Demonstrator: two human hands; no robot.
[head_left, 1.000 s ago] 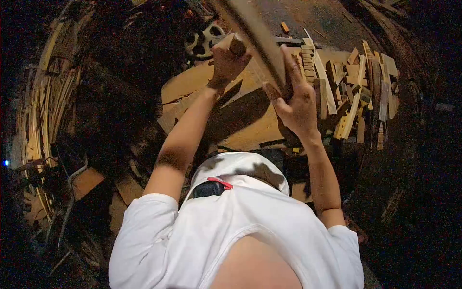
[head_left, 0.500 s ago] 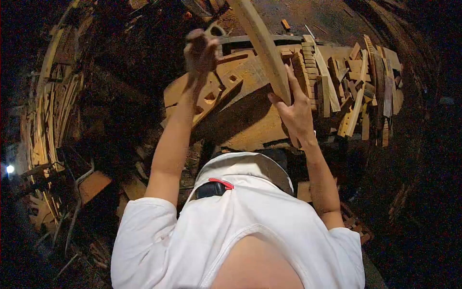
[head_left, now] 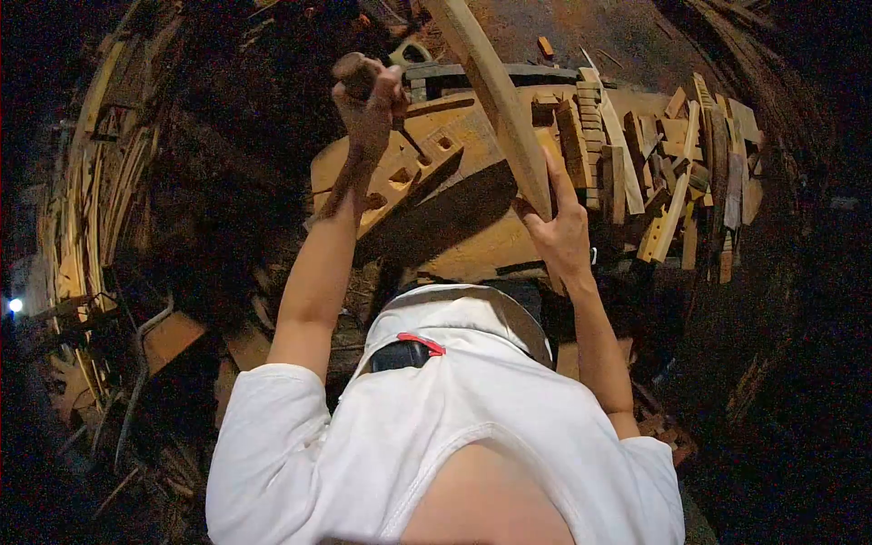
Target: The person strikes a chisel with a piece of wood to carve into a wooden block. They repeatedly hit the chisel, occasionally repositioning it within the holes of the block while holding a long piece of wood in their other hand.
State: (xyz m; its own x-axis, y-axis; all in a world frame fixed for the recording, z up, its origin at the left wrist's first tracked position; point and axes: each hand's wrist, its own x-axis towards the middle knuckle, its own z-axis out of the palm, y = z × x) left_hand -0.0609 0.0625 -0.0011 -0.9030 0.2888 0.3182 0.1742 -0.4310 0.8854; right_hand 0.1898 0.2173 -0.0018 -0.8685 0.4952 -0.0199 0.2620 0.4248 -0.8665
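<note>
My left hand [head_left: 368, 104] is closed around the wooden handle of a chisel [head_left: 413, 145]. The chisel's thin dark shaft slants down to a light wooden block [head_left: 374, 202] with several square holes cut in it, its tip close to one of them. With thumb and fingers on either side, my right hand [head_left: 561, 238] grips the lower end of a long squared wooden beam [head_left: 498, 91]. The beam tilts away upward, out of the top of the view. Part of the workbench [head_left: 481, 245] is hidden behind the beam and its shadow.
Stacked wooden blocks [head_left: 589, 136] and a heap of offcuts [head_left: 677, 168] lie on the right of the bench. Long wooden strips [head_left: 109, 204] lean at the far left. A roll of tape [head_left: 411, 53] sits beyond my left hand. The surroundings are dark.
My left hand, blurred before, now shows sharply, slightly further left. My right hand and the beam's lower end sit slightly lower in view.
</note>
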